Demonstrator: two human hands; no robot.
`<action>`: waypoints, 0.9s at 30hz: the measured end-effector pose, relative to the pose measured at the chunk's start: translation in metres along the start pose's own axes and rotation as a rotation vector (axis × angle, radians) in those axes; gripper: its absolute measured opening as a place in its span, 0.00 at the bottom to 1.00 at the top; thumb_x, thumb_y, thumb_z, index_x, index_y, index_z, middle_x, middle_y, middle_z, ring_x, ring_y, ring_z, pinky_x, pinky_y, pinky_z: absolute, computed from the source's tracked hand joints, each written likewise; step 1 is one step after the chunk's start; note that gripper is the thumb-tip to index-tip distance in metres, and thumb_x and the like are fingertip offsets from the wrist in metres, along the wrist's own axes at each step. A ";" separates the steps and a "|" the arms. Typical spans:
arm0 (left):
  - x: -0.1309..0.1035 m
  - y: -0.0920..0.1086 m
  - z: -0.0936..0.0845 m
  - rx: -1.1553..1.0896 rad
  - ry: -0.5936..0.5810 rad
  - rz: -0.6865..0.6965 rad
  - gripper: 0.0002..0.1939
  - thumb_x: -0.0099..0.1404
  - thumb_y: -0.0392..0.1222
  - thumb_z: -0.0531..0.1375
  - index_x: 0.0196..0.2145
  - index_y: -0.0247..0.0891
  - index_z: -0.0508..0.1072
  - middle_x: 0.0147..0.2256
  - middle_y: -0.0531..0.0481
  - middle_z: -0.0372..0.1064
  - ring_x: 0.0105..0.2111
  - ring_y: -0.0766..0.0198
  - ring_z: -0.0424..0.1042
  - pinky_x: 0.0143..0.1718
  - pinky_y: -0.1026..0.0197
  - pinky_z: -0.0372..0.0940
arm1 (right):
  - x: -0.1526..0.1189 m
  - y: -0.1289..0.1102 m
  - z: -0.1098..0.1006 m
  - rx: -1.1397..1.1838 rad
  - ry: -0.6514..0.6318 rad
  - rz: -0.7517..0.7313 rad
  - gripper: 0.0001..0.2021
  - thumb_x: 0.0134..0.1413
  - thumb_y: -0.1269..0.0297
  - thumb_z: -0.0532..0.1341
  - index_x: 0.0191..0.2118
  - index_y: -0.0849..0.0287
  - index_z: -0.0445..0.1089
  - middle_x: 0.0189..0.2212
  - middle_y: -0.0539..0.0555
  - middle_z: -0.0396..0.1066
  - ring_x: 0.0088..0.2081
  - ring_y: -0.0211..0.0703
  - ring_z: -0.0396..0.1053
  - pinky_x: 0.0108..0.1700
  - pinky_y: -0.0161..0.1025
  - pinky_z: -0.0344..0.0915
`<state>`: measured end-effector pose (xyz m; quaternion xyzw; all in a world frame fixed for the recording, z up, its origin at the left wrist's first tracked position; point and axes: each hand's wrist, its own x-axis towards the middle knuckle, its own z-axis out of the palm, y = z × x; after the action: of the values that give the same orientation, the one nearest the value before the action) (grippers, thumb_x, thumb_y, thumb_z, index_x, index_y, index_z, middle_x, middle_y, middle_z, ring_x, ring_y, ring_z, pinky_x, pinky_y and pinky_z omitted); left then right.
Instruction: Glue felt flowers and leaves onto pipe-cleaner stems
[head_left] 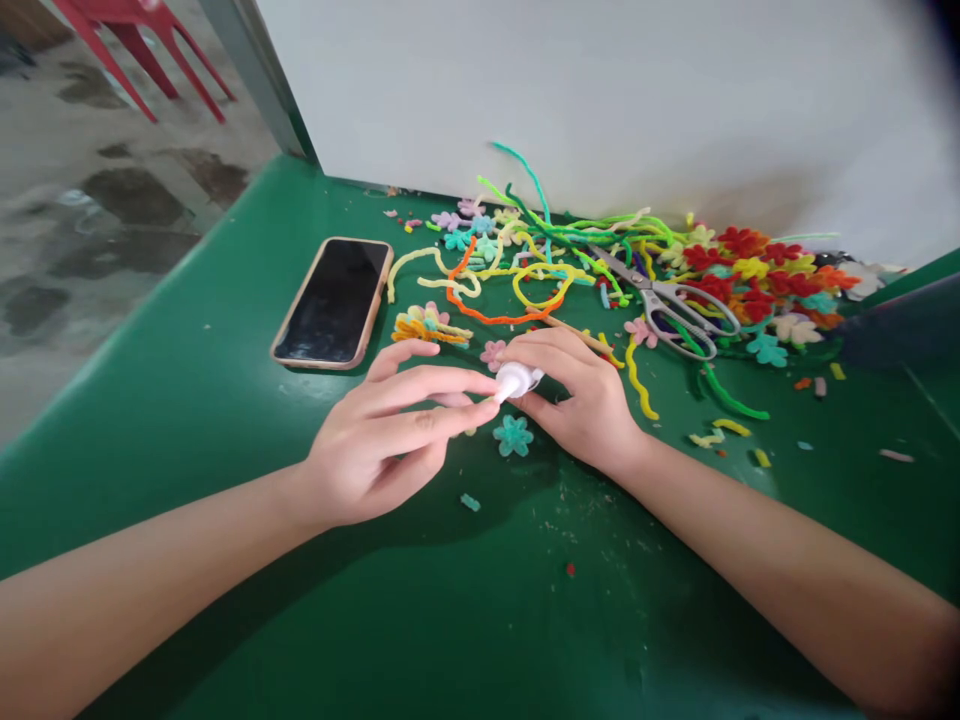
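Observation:
A small white bottle (517, 380) with a pointed nozzle lies tilted in the fingers of my right hand (577, 395), its tip toward the left. The fingertips of my left hand (397, 430) pinch the white nozzle, with the other fingers loosely bent. Just below the bottle, a teal fuzzy flower (514, 436) lies on the green table (420, 620). Partly behind my right fingers is a pink flower (492, 353). Orange, yellow and pink flowers (429, 326) sit stacked above my left hand.
A phone (332, 302) lies at the left. Scissors (671, 300) rest among fuzzy stems (540, 250) and a pile of colourful flowers (757, 270) along the white wall (570, 90). Cut scraps dot the right side. A red chair (142, 50) stands on the floor beyond.

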<state>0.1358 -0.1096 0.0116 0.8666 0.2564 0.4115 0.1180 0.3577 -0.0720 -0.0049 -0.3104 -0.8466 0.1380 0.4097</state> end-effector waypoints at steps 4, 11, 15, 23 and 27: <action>0.000 0.001 -0.001 0.018 0.008 -0.001 0.22 0.59 0.20 0.54 0.46 0.40 0.72 0.46 0.43 0.75 0.40 0.61 0.77 0.54 0.43 0.62 | 0.000 0.000 0.001 -0.002 -0.006 -0.001 0.10 0.56 0.68 0.63 0.44 0.58 0.71 0.41 0.56 0.76 0.45 0.44 0.72 0.50 0.46 0.68; 0.004 0.003 0.001 -0.027 0.051 -0.066 0.17 0.59 0.22 0.54 0.40 0.41 0.68 0.38 0.52 0.79 0.37 0.62 0.79 0.55 0.50 0.63 | 0.002 0.001 0.001 0.010 -0.005 -0.012 0.11 0.55 0.69 0.64 0.45 0.58 0.72 0.41 0.57 0.76 0.46 0.45 0.72 0.49 0.46 0.68; 0.004 0.002 0.002 -0.050 0.045 -0.124 0.14 0.60 0.25 0.56 0.38 0.42 0.67 0.38 0.54 0.79 0.37 0.62 0.79 0.57 0.48 0.60 | 0.001 0.001 0.002 0.008 -0.006 -0.007 0.11 0.55 0.69 0.64 0.45 0.57 0.71 0.42 0.56 0.76 0.46 0.45 0.72 0.49 0.46 0.68; 0.002 0.001 0.001 0.067 0.110 -0.103 0.09 0.60 0.32 0.65 0.35 0.44 0.71 0.36 0.58 0.79 0.31 0.65 0.78 0.52 0.50 0.65 | 0.000 0.000 0.002 -0.035 -0.012 -0.076 0.11 0.55 0.68 0.64 0.45 0.57 0.71 0.41 0.57 0.76 0.46 0.47 0.73 0.48 0.47 0.68; 0.001 0.002 0.001 0.061 0.128 -0.148 0.08 0.60 0.34 0.65 0.34 0.47 0.72 0.34 0.59 0.79 0.30 0.66 0.78 0.47 0.52 0.70 | -0.001 -0.001 0.002 -0.055 -0.011 -0.094 0.10 0.55 0.68 0.63 0.45 0.57 0.71 0.41 0.56 0.76 0.46 0.46 0.73 0.47 0.47 0.68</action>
<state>0.1380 -0.1105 0.0128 0.8206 0.3391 0.4480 0.1050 0.3556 -0.0734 -0.0058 -0.2805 -0.8660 0.0968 0.4025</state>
